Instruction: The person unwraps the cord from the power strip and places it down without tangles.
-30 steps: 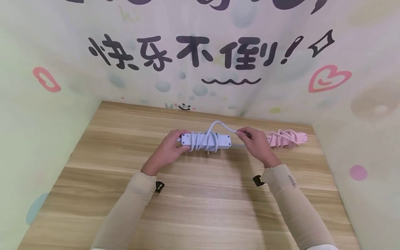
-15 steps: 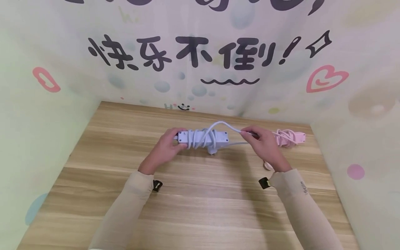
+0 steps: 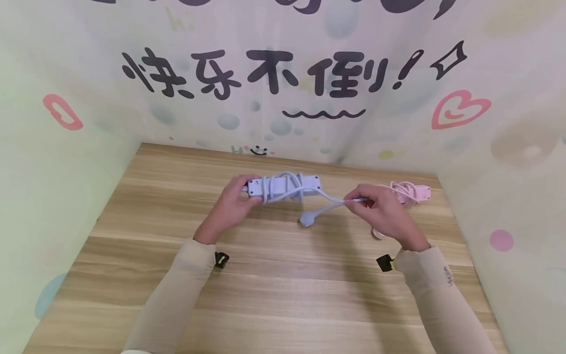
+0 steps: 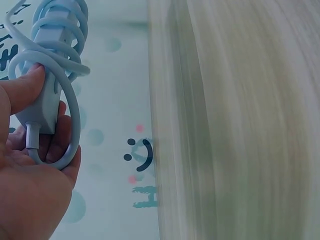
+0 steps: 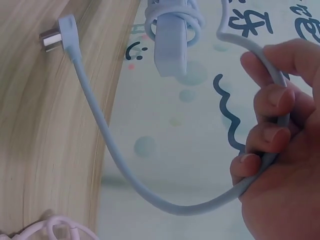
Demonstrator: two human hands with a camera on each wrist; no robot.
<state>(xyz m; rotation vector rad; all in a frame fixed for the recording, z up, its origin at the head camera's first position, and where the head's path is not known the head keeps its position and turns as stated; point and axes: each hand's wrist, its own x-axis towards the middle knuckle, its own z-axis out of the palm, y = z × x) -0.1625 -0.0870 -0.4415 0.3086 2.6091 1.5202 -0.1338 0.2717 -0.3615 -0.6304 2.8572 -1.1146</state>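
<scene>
A person's left hand [image 3: 231, 205] grips the left end of a blue power strip [image 3: 279, 187] wrapped in its own cord [image 5: 182, 209], near the table's [image 3: 274, 295] back edge, while the right hand [image 3: 381, 211], well apart, curls its fingers round the cord's free length. A hard tug could cinch the crossed turns into a knot or twist the strip from the left hand; a slack hold may let the winding spill. The loose plug [image 3: 307, 219] could snag or knock the tabletop. A pink power strip [image 3: 423, 192], similarly bundled, lies by the back right corner, where the right hand could brush it. Behind the wood-grain table, a pale back wall [image 3: 194, 123] bears black lettering [image 3: 273, 76]; pale side walls [image 3: 88, 196] flank both edges.
</scene>
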